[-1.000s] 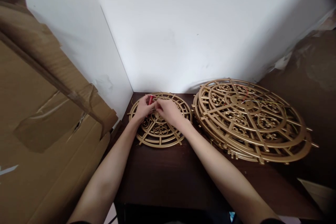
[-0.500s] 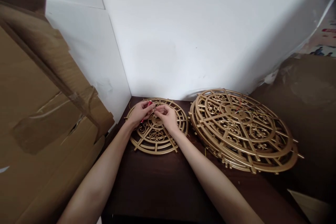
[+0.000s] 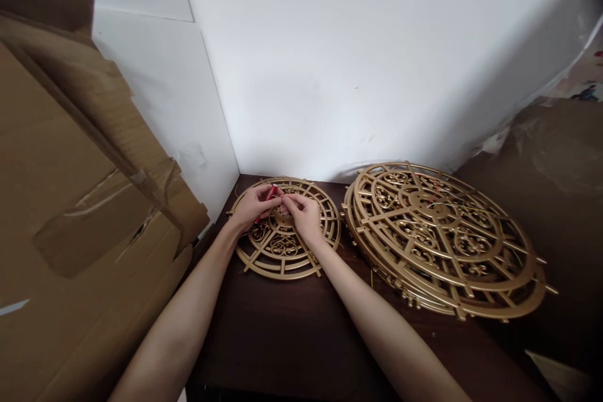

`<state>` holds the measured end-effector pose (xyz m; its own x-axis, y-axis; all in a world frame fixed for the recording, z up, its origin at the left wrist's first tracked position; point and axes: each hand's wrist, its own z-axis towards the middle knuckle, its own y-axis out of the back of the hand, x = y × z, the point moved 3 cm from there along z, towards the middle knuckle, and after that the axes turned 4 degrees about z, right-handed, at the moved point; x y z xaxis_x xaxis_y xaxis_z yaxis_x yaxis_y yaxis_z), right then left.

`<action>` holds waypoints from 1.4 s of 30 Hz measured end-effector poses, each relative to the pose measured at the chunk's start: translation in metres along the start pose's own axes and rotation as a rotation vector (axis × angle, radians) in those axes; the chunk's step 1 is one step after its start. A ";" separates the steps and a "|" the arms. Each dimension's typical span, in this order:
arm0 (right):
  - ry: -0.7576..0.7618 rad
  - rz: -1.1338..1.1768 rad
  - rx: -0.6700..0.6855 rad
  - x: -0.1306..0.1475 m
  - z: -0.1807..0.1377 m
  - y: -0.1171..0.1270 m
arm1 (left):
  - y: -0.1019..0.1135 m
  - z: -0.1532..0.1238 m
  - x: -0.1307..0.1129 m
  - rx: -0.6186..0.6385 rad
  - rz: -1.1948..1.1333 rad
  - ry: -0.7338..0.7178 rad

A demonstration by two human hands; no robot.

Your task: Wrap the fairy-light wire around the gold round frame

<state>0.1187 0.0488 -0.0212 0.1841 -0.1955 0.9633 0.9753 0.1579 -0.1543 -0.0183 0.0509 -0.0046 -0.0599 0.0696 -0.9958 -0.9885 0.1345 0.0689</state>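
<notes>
A round gold lattice frame (image 3: 282,271) with scrollwork lies flat on the dark brown table (image 3: 277,333). Over its middle, my left hand (image 3: 254,206) is closed around a slim tool with red handles (image 3: 272,192); its working end is hidden, so its exact kind cannot be told. My right hand (image 3: 305,217) pinches with thumb and forefinger, its tips meeting those of the left hand. Whatever small thing lies between the fingertips is too small to make out.
To the right, several similar gold frames (image 3: 438,239) are stacked, with thin wires on top. Cardboard (image 3: 89,201) stands close on the left. A white wall (image 3: 348,75) rises behind the table, and a brown box (image 3: 565,182) is at the right.
My fingertips have come together, the right hand's thumb and forefinger now touching the left's. The red tool sits more upright in my left hand. The whole view has shifted slightly.
</notes>
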 end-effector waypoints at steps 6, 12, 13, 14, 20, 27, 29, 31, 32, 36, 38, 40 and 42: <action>0.066 -0.124 -0.023 0.001 0.001 0.003 | -0.003 0.002 0.001 -0.003 0.066 0.004; 0.202 -0.218 -0.104 0.008 0.001 0.008 | -0.008 0.003 0.002 0.040 0.242 -0.011; 0.214 -0.226 -0.111 0.009 0.001 0.008 | -0.008 0.003 0.002 0.053 0.259 -0.012; 0.216 -0.230 -0.110 0.009 0.001 0.008 | -0.009 0.003 0.002 0.068 0.269 -0.010; 0.219 -0.205 -0.088 0.014 -0.001 0.007 | -0.007 0.003 0.001 0.110 0.277 0.001; 0.166 -0.177 -0.094 0.010 0.000 0.006 | -0.007 0.004 0.002 0.094 0.262 0.003; 0.142 -0.134 -0.111 0.005 0.001 0.007 | -0.007 0.003 0.001 0.060 0.230 0.010; 0.140 -0.133 -0.116 0.002 0.002 0.007 | -0.008 0.002 0.001 0.027 0.200 0.022; 0.147 -0.153 -0.118 0.001 0.001 0.007 | -0.008 0.001 0.001 0.014 0.186 0.027; 0.158 -0.308 -0.115 0.005 -0.001 0.005 | -0.007 0.001 0.000 -0.035 0.123 0.021; 0.133 -0.386 -0.097 0.008 -0.002 0.003 | -0.007 0.002 0.000 -0.046 0.094 0.026; 0.116 -0.420 -0.084 0.010 -0.003 0.001 | -0.006 0.002 0.001 -0.050 0.074 0.033; 0.117 -0.424 -0.092 0.010 -0.003 0.001 | -0.005 0.003 0.001 -0.058 0.059 0.028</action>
<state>0.1219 0.0442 -0.0123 -0.2273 -0.3334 0.9150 0.9733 -0.0454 0.2252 -0.0129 0.0534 -0.0057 -0.1212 0.0476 -0.9915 -0.9895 0.0736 0.1245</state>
